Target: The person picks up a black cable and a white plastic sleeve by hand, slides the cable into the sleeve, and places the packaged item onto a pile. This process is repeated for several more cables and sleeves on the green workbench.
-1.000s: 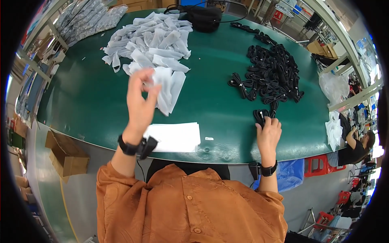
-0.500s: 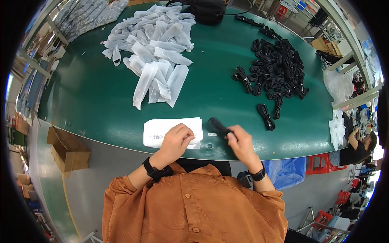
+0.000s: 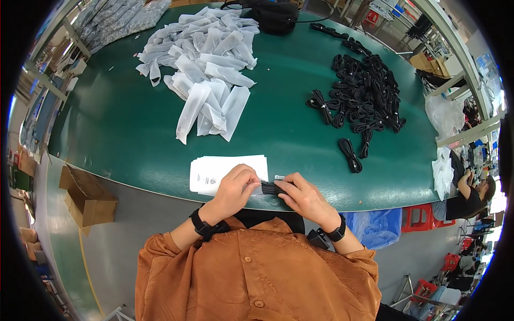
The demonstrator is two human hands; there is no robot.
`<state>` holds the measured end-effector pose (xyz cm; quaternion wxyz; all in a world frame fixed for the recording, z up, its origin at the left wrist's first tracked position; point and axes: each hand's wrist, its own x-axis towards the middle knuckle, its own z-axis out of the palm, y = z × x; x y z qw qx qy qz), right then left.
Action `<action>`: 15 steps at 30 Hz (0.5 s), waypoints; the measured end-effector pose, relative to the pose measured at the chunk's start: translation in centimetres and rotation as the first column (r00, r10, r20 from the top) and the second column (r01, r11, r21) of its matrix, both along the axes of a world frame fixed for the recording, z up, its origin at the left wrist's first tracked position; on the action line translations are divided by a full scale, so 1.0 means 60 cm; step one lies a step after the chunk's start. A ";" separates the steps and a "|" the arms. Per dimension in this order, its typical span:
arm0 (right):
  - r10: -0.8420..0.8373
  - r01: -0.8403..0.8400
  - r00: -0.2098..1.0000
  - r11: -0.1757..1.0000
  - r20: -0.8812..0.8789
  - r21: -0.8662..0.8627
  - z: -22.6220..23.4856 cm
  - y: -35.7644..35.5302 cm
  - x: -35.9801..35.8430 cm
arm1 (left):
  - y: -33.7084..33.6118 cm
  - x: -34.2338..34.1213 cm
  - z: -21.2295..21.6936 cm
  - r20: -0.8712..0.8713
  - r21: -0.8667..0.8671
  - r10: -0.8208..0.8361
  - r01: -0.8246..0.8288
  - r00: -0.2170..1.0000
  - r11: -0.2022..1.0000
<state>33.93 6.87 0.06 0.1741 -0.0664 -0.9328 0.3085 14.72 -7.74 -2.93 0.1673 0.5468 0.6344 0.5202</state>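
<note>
A stack of flat white bags (image 3: 206,172) lies at the table's near edge. Over its right end my left hand (image 3: 234,187) is closed, thumb and finger pinching at the edge of the top bag. My right hand (image 3: 305,199) grips a coiled black cable (image 3: 270,188), whose free end points left and meets the left fingertips at the bag's edge. Whether the cable's tip is inside the bag is hidden by the fingers. A small pale label (image 3: 279,177) lies just beyond the right hand.
Filled white bags (image 3: 214,69) form a pile at the far left. Several coiled black cables (image 3: 369,88) are heaped at the right, with one cable bundle (image 3: 350,155) nearer me. A black bag (image 3: 276,15) stands at the back. An open carton (image 3: 93,206) sits on the floor.
My right hand has brought the black cable leftward and down, from right of the stack to the bag's edge beside my left fingers. The left hand has stayed nearly in place.
</note>
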 end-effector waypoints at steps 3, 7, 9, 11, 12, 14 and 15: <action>0.034 -0.029 0.998 0.994 -0.048 0.103 0.006 0.002 -0.009 | 0.005 -0.013 0.004 0.014 -0.060 0.016 -0.015 1.000 0.998; 0.047 -0.014 0.993 0.958 -0.108 0.287 0.006 0.001 -0.020 | 0.007 -0.014 0.018 -0.067 -0.002 -0.014 0.014 0.998 1.000; -0.051 0.054 0.998 0.991 -0.027 0.126 -0.007 -0.006 -0.020 | 0.011 -0.010 0.023 -0.108 0.023 -0.027 0.030 0.994 0.999; -0.096 0.095 0.995 0.994 0.018 0.046 -0.017 -0.008 -0.024 | 0.015 -0.005 0.029 -0.185 0.070 -0.050 0.064 0.982 0.996; -0.097 0.096 0.995 0.995 -0.036 -0.020 -0.019 -0.009 -0.029 | 0.016 -0.006 0.033 -0.186 0.070 -0.051 0.065 0.981 0.995; -0.103 0.082 0.984 0.986 -0.142 -0.147 -0.015 -0.011 -0.044 | 0.018 -0.015 0.044 -0.042 0.018 -0.018 0.019 0.999 1.000; -0.102 0.080 0.984 0.986 -0.144 -0.147 -0.011 -0.014 -0.049 | 0.021 -0.020 0.047 0.030 -0.011 0.001 -0.001 1.000 1.000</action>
